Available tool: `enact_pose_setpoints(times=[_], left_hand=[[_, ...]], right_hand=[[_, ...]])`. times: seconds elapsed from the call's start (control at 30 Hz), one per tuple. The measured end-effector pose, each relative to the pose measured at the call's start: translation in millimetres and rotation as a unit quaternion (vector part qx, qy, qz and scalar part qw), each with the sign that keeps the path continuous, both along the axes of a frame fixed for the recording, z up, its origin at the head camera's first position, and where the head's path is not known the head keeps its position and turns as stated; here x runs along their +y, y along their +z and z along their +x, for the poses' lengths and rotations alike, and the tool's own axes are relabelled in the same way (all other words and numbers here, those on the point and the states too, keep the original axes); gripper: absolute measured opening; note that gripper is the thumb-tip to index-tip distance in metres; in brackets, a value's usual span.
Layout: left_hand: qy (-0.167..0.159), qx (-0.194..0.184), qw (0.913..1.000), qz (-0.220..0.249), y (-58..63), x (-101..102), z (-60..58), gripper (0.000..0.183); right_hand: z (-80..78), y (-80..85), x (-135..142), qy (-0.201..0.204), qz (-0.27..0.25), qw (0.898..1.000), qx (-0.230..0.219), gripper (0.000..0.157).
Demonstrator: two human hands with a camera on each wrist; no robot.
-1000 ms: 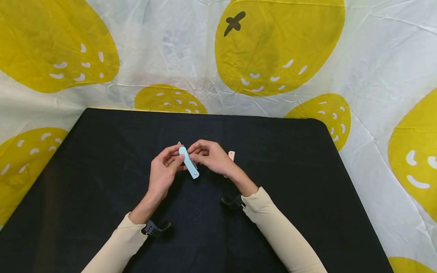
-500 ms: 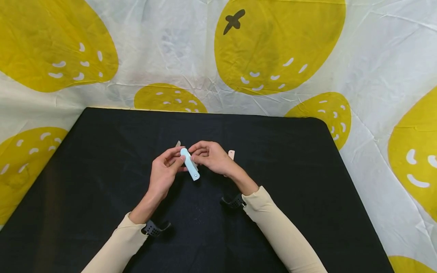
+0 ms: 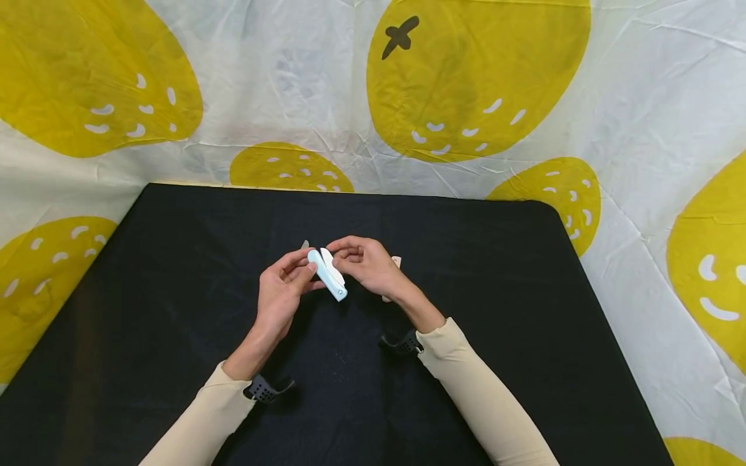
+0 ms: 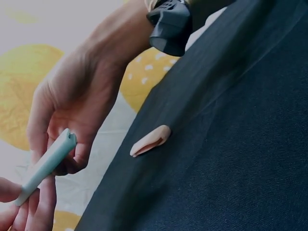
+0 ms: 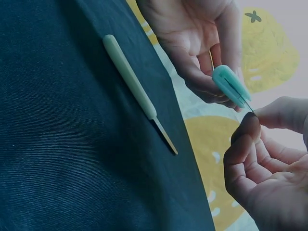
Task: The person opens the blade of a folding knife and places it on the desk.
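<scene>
My left hand [image 3: 278, 291] grips the light blue handle of a folding knife [image 3: 327, 275] above the dark table, with the thumb along the handle. A pale blade [image 3: 335, 264] stands partly swung out from the handle's right side. Thumb and index finger of my right hand [image 3: 373, 266] pinch the blade, seen edge-on in the right wrist view. Under the right hand lies a pink folded handle [image 4: 150, 140], mostly hidden in the head view. Beyond the left hand lies a knife with a pale green handle [image 5: 129, 74] and slim blade, only its tip showing in the head view.
A black cloth [image 3: 175, 291] covers the table. Behind it hangs a white sheet [image 3: 303, 84] with large yellow fruit prints. Dark straps [image 3: 269, 389] are on both wrists, over or beside beige sleeves [image 3: 206, 414].
The blade has swung out of the light blue handle toward the right, and more of it shows. My right hand has shifted slightly right and away. The left hand keeps its grip.
</scene>
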State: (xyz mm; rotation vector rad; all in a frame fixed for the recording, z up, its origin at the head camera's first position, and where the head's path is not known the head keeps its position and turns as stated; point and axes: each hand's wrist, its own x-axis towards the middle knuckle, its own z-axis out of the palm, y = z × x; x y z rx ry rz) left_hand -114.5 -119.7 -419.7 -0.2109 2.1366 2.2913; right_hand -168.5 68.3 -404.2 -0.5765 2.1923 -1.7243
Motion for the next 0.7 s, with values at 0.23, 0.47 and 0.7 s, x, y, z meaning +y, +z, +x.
enact_pose_setpoints(times=[0.23, 0.47, 0.7], left_hand=[[-0.008, 0.013, 0.9996, -0.023, 0.2, -1.7, -0.3, 0.036], [-0.02, 0.028, 0.9985, -0.042, 0.7, -2.7, 1.5, 0.035], [-0.036, 0.026, 0.9981, -0.042, -0.1, -3.9, 1.0, 0.036]], right_hand=[[0.1, -0.8, 1.3, 0.024, -0.019, 0.999, -0.028, 0.028], [-2.4, -0.6, 3.0, 0.066, -0.012, 0.998, -0.018, 0.02], [-2.8, -1.1, 3.3, 0.071, -0.015, 0.997, -0.015, 0.018]])
